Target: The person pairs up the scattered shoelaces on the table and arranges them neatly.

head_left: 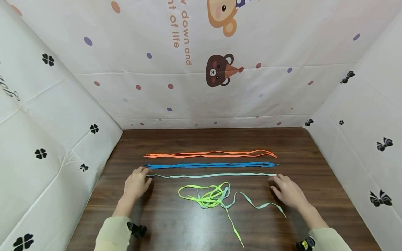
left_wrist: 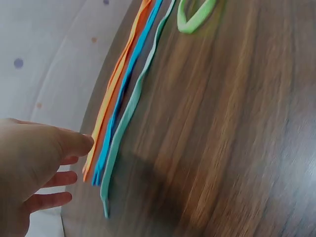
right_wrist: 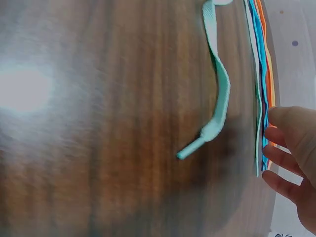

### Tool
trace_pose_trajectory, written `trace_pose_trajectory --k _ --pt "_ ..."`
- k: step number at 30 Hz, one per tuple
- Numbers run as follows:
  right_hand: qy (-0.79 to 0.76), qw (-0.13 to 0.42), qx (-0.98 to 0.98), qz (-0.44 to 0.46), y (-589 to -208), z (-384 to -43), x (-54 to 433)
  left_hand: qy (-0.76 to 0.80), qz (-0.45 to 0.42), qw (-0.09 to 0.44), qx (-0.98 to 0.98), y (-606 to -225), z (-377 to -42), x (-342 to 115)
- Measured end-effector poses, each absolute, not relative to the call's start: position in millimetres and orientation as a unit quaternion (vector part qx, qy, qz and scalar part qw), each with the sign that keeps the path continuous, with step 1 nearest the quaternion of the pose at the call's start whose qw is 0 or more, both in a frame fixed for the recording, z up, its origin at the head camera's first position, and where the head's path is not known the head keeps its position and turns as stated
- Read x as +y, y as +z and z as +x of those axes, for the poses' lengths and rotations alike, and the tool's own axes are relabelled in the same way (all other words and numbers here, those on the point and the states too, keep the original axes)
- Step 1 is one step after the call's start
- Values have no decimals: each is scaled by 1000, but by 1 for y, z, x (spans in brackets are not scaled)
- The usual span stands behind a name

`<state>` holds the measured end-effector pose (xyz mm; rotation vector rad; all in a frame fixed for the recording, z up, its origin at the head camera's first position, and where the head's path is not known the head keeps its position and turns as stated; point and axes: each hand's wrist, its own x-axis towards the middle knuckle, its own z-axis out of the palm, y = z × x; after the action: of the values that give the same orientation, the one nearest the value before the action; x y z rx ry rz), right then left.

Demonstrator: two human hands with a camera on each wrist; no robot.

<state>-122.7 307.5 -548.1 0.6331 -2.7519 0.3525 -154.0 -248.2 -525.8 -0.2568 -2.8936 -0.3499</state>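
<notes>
A pale mint shoelace [head_left: 213,175] lies nearly straight across the wooden table, between my two hands. My left hand [head_left: 135,183] is at its left end; in the left wrist view the thumb and fingers are spread apart with nothing between them. At the opposite end hovers my right hand [head_left: 288,191], its fingers loosely bent and holding nothing. Nearer me, a loose tangle of neon yellow-green lace [head_left: 210,199] is mixed with another mint lace [head_left: 260,206], whose tail trails to the right. One yellow-green end points toward me.
Beyond the straight mint lace lie a bundle of blue laces [head_left: 210,165] and, farther back, orange laces [head_left: 166,156], both stretched parallel to it. White printed sheets [head_left: 188,97] stand along the back and both sides of the dark wooden table [head_left: 176,230].
</notes>
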Motion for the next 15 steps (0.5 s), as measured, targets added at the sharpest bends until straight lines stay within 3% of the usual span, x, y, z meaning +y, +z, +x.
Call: trace_pose_trajectory --k 8,15 --pt "130 126 -958 221 -549 -103 297 -107 -140 109 -978 -525 -149 -218" --pt "143 115 -955 233 -551 -91 294 -115 -222 167 -954 -530 -145 -187"
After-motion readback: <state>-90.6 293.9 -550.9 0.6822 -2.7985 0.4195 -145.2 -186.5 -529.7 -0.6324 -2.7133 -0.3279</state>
